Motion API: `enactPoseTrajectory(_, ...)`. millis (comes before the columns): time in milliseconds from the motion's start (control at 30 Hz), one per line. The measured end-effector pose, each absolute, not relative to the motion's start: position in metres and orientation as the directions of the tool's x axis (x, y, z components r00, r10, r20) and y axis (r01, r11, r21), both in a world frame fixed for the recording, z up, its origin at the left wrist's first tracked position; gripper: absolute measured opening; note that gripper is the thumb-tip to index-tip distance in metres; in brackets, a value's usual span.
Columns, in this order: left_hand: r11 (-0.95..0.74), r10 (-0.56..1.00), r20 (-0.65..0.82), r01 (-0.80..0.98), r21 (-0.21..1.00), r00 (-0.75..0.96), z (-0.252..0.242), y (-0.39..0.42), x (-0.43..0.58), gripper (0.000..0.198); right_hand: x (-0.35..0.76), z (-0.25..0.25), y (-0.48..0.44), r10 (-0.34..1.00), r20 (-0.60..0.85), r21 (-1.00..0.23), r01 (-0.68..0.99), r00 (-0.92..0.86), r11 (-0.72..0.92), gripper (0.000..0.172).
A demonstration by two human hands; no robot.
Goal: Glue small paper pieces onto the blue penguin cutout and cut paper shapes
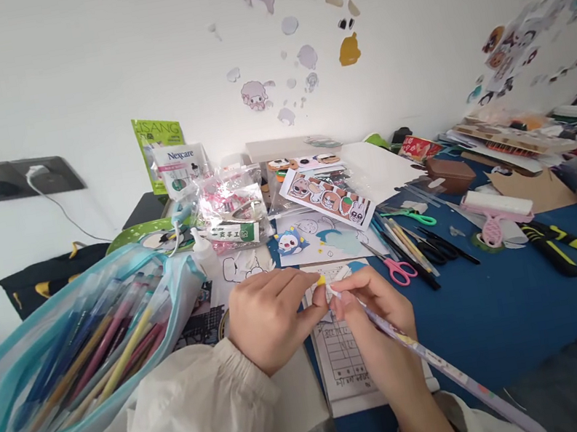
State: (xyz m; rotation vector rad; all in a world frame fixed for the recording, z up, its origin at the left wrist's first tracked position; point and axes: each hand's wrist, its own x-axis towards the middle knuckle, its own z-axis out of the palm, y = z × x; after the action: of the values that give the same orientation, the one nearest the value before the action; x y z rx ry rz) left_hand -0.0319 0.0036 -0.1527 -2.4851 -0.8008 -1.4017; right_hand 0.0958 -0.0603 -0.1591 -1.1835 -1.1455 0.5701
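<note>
My left hand (275, 314) pinches a small yellow piece (321, 280) between thumb and fingertips. Close beside it, my right hand (380, 318) is closed around a long, slim lavender patterned pen (428, 355), its end pointing at the yellow piece. Whether the two touch is hidden by my fingers. Below both hands lies a notepad (353, 400) with a printed grid and handwriting. Just beyond them is a white sheet (320, 240) with a blue cartoon penguin cutout (291, 240) on it. Pink-handled scissors (400, 271) rest to the right of my right hand.
A clear pencil case with turquoise trim (175, 264) full of pens stands at left. Behind my hands are plastic packets (230, 196) and a sticker sheet (327, 198). Green scissors (421, 216), a pink lint roller (493, 218) and yellow-black pliers (554, 252) lie on the blue tabletop (477, 317).
</note>
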Motion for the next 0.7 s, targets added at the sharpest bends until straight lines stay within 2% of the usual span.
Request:
enactPoseTrajectory(467, -0.836, 0.398, 0.829, 0.528, 0.151, 0.393, -0.1546, 0.0035, -0.032, 0.011, 0.0981, -0.1668, -0.0615, 0.879, 0.326, -0.945, 0.099, 0.347, 0.311, 0.012)
enactPoseTrajectory(700, -0.804, 0.532, 0.775, 0.49, 0.337, 0.342, -0.1511, -0.0014, -0.0291, 0.008, 0.101, -0.1641, -0.0579, 0.859, 0.339, -0.928, -0.013, 0.383, 0.372, 0.013)
